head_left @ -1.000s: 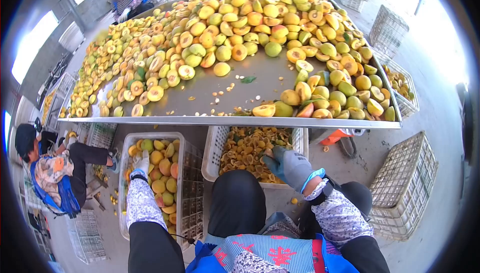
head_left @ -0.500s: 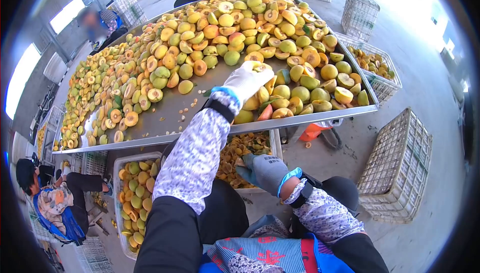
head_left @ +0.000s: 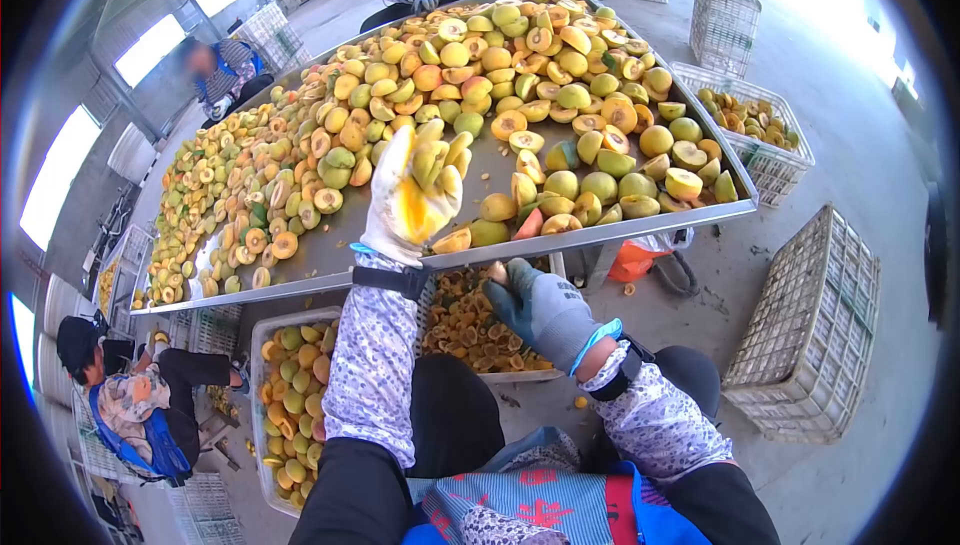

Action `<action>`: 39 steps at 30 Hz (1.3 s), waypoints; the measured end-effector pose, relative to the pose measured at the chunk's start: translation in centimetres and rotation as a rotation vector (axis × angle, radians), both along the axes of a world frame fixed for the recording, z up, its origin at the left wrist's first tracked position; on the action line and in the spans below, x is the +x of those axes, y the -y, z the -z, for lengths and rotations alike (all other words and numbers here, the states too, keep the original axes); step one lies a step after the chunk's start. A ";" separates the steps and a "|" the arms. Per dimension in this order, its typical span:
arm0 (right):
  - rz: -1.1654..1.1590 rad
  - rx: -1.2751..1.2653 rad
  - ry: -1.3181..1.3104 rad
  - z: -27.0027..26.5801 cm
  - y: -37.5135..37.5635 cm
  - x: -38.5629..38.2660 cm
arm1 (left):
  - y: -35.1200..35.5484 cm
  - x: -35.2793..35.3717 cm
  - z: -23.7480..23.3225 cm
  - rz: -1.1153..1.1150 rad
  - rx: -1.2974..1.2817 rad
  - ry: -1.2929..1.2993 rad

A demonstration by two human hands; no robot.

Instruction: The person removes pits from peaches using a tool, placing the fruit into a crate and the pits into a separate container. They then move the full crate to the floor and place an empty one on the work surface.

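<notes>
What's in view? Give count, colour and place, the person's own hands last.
Table: one, grey metal, ahead.
Fruit: uncountable, yellow, green and orange, heaped on it.
Fruit-filled crates nearby: three, whitish, lower left, beneath the table, beyond its right end.
Other crates: several, pale, right, left and background.
Orange item: one, below the table's right side.
Other people: three, blue on their clothing, left and back.
Left hand: one, white glove stained yellow, over the table's near edge.
Right hand: one, grey glove, below that edge.
</notes>
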State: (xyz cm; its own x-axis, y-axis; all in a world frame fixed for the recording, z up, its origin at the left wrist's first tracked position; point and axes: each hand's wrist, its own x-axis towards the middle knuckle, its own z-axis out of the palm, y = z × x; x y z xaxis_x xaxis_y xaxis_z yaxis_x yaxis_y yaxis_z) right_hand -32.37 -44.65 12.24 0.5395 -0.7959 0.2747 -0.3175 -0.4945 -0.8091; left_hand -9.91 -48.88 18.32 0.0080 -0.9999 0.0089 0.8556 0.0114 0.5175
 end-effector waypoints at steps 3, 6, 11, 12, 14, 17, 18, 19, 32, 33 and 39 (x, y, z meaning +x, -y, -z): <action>0.034 0.012 0.159 -0.4 0.2 0.4 | -0.8 -1.1 2.5 -0.035 -0.005 -0.008; 0.019 0.087 0.306 -0.6 0.3 0.7 | -2.5 -4.3 3.1 -0.080 0.010 -0.032; 0.007 0.074 0.359 -0.3 0.6 1.1 | -3.4 -6.8 5.3 -0.082 -0.062 0.363; 0.008 0.082 0.338 -0.3 0.8 0.9 | -3.6 -6.9 5.0 -0.102 -0.063 0.417; -0.001 0.061 0.393 -0.3 0.9 0.9 | -4.6 -7.3 4.0 -0.145 -0.062 0.527; 0.006 0.012 0.252 0.0 0.7 0.6 | -5.8 -7.0 3.5 -0.262 -0.155 0.625; 0.009 -0.011 0.297 0.4 0.5 0.8 | -5.7 -6.7 3.9 -0.259 -0.154 0.509; 0.007 -0.002 0.289 0.6 0.4 0.8 | -5.5 -6.3 4.3 -0.216 -0.164 0.415; -0.053 0.154 0.297 1.6 -0.6 1.4 | -5.7 -8.0 4.7 -0.338 0.071 0.174; -0.057 0.172 0.303 1.8 -0.7 1.5 | -6.0 -8.1 4.5 -0.306 0.064 0.180; -0.104 0.174 0.231 2.7 -0.8 1.7 | -6.4 -8.2 5.4 -0.396 0.072 0.272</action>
